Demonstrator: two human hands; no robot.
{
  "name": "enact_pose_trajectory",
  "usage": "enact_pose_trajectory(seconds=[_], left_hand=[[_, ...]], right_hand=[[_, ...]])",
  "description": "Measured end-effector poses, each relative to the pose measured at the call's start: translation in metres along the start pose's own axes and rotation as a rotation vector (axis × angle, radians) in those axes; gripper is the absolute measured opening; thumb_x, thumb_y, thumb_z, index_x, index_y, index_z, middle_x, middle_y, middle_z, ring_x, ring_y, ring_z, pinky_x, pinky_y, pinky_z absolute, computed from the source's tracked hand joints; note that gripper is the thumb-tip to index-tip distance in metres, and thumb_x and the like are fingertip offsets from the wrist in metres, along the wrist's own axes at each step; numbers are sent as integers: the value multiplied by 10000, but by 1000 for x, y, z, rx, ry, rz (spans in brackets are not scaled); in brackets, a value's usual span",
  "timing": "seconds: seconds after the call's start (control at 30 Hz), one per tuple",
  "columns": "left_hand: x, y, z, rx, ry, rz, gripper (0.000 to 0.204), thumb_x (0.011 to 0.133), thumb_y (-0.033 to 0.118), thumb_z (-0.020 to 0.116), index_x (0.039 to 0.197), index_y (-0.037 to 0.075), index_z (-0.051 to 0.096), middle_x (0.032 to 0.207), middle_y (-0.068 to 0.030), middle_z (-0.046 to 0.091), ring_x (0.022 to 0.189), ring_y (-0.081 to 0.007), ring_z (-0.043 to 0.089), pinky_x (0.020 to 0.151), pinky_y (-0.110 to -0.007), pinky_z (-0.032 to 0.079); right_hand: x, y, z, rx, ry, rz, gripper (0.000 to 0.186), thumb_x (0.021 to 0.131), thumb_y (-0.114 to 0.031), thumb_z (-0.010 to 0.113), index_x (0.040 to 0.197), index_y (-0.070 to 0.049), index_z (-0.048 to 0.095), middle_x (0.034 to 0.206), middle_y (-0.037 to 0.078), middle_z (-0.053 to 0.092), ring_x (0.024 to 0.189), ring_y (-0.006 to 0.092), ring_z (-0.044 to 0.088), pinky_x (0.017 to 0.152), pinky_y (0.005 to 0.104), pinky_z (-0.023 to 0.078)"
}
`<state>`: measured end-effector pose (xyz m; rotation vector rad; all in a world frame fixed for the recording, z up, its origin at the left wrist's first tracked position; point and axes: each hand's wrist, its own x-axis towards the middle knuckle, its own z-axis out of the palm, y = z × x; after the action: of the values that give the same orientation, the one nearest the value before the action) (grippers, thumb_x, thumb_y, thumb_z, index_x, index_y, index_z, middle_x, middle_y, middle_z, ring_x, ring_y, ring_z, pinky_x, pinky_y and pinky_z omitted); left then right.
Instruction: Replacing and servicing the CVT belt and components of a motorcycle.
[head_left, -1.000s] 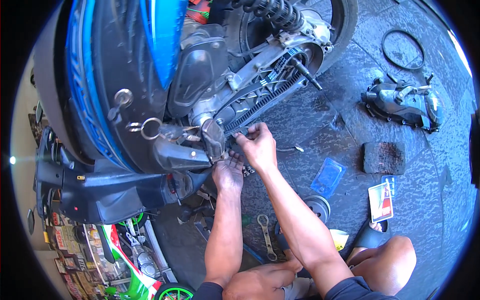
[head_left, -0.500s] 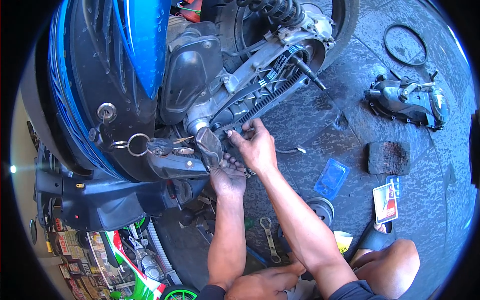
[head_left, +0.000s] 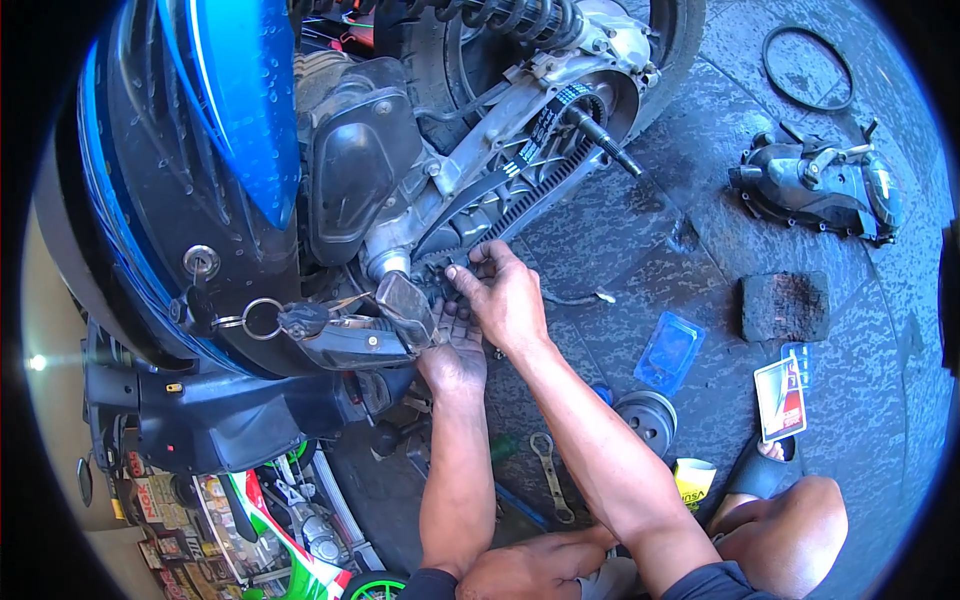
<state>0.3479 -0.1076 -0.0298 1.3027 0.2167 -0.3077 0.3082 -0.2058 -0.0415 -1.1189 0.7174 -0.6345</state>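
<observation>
Left hand (head_left: pixel 453 362) palm-up, loosely cupped, perhaps for support; right hand (head_left: pixel 508 302) half-curled, cannot tell whether gripping anything. Toothed drive belt (head_left: pixel 522 158) looped inside uncovered transmission case (head_left: pixel 488 148), just beyond.

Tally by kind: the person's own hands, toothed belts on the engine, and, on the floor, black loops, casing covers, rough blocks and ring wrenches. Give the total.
Left hand and right hand: 2
Toothed belt: 1
Black loop: 1
Casing cover: 1
Rough block: 1
Ring wrench: 1
Total: 7
</observation>
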Motion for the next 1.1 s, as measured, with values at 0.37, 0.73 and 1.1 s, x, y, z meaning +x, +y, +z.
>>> enact_pose_trajectory(seconds=[0.37,0.73,1.1], left_hand=[[7,8,1,-55,-64,-49,505,900,530,621,997,35,589,973,-70,621,981,-203,613,924,-381,502],[8,8,0,-76,-7,-59,495,912,523,600,1007,37,606,1005,-90,651,995,-214,630,945,-400,499],[2,12,18,-21,-47,-59,522,964,341,508,1325,-24,412,1378,-210,438,1293,-341,439,1096,-510,372]], right_hand=[[5,-13,0,36,-22,88,318,822,-218,746,995,10,608,800,233,684,776,376,694,706,439,525],[4,-10,2,-39,62,-13,322,813,-247,761,963,-5,610,793,174,703,745,315,703,680,390,524],[7,0,-7,5,-34,18,312,816,-235,763,971,4,636,832,179,712,790,273,709,716,378,526]])
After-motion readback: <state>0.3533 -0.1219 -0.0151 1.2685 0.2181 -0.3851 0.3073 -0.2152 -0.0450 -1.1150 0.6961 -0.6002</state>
